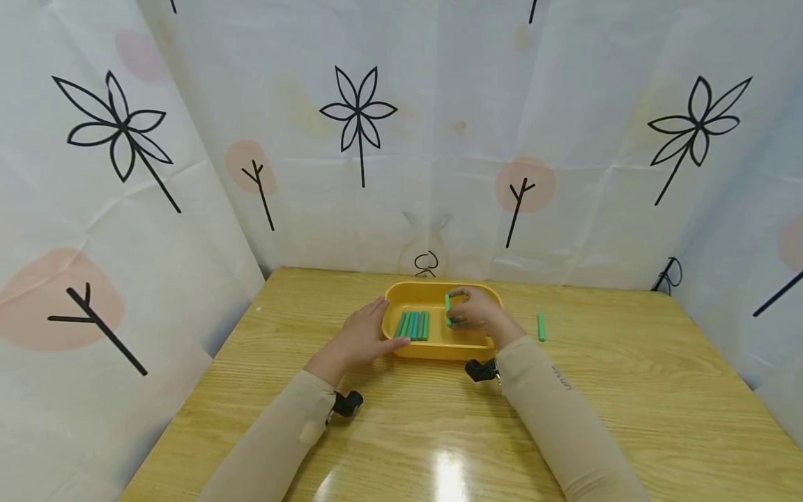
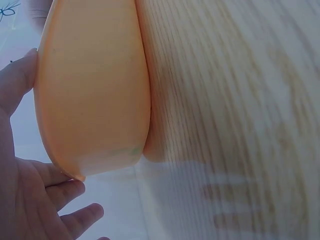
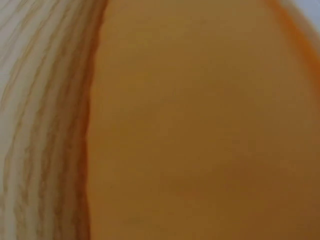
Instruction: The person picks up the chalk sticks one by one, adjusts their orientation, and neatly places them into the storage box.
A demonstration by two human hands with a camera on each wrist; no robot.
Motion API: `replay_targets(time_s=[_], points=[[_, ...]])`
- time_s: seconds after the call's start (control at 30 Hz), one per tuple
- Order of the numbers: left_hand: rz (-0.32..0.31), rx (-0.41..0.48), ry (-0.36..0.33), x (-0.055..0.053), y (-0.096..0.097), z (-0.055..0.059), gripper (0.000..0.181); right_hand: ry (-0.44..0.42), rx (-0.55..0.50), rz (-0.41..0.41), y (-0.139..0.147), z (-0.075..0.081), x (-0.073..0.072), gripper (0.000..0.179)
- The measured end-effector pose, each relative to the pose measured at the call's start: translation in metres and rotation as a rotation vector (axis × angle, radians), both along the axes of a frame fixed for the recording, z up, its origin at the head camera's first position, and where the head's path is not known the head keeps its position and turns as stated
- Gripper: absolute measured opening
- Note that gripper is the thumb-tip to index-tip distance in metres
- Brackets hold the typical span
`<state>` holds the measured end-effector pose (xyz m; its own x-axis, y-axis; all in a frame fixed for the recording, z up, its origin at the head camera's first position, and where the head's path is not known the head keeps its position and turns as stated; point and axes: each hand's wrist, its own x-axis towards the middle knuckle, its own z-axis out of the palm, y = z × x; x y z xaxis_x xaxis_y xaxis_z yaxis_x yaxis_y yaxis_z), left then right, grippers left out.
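A yellow plastic tray sits on the wooden table in the head view. My left hand rests on its left end, thumb along the near rim and fingers splayed at the side. In the left wrist view, the thumb and fingertips of that left hand touch the rim of the tray. Over the tray's right half, my right hand pinches an upright-looking green stick. Several green and teal sticks lie side by side in the left part. The tray's outer wall fills the right wrist view, hiding the right hand.
Another green stick lies on the table to the right of the tray. A white patterned cloth hangs behind and at both sides. A black cord shows at the far right corner.
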<state>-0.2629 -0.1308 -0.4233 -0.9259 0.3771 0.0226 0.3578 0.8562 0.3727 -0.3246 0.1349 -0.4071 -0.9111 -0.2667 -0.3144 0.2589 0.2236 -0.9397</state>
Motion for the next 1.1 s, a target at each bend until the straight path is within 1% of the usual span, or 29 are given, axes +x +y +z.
replay_targets(time_s=[0.13, 0.23, 0.47, 0.77, 0.93, 1.1], points=[[-0.003, -0.002, 0.001, 0.0, 0.0, 0.0, 0.1, 0.007, 0.072, 0.018, -0.004, -0.006, 0.0, 0.06], [-0.004, -0.002, 0.002, 0.0, -0.001, 0.0, 0.101, 0.017, 0.105, 0.028, -0.007, -0.01, 0.0, 0.06], [-0.006, 0.002, 0.005, 0.0, -0.001, 0.001, 0.101, 0.008, 0.108, 0.032, -0.013, -0.02, -0.001, 0.059], [-0.01, -0.003, 0.015, -0.003, -0.002, -0.001, 0.102, 0.041, 0.193, 0.028, -0.016, -0.022, 0.002, 0.059], [-0.012, 0.006, 0.013, -0.002, -0.001, -0.001, 0.102, 0.048, 0.196, 0.027, -0.017, -0.023, 0.003, 0.057], [-0.003, 0.018, 0.006, -0.001, 0.0, 0.0, 0.101, 0.034, 0.184, 0.018, -0.016, -0.023, 0.002, 0.056]])
